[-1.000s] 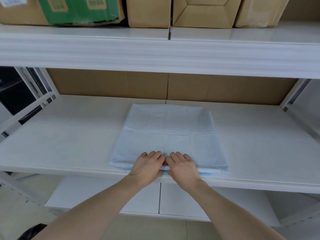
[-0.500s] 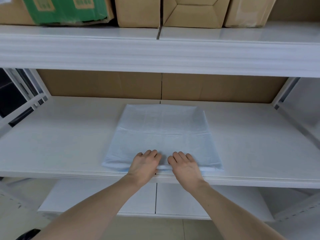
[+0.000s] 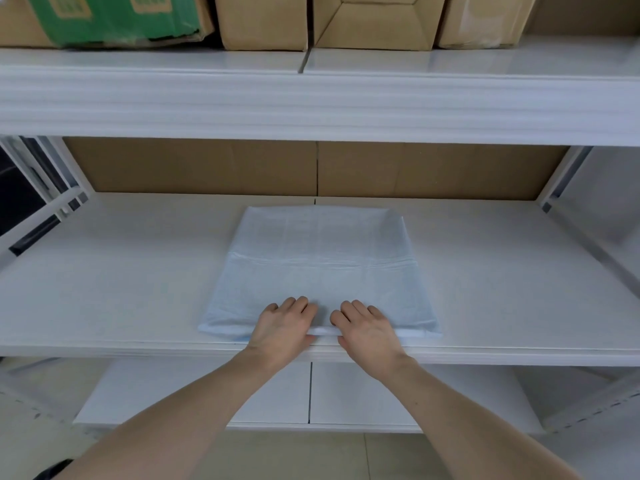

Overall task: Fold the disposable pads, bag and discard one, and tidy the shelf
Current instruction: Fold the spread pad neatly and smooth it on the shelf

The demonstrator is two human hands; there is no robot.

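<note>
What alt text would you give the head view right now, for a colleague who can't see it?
Both hands, left hand and right hand, grip the near edge of a folded pale blue pad lying on the white middle shelf. Cardboard boxes stand on the shelf above.

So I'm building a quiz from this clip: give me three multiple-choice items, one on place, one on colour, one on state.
1. Where does the pad lie?
A. on the middle shelf
B. on the floor
C. on the top shelf

2. What colour is the pad?
A. red
B. pale blue
C. black

3. What are the hands doing?
A. hanging idle
B. lifting a box
C. gripping the pad's near edge

Answers: 1 A, it lies flat on the middle board under the cardboard boxes. 2 B, its surface is light blue. 3 C, the left hand and right hand pinch that edge, thumbs under it.
</note>
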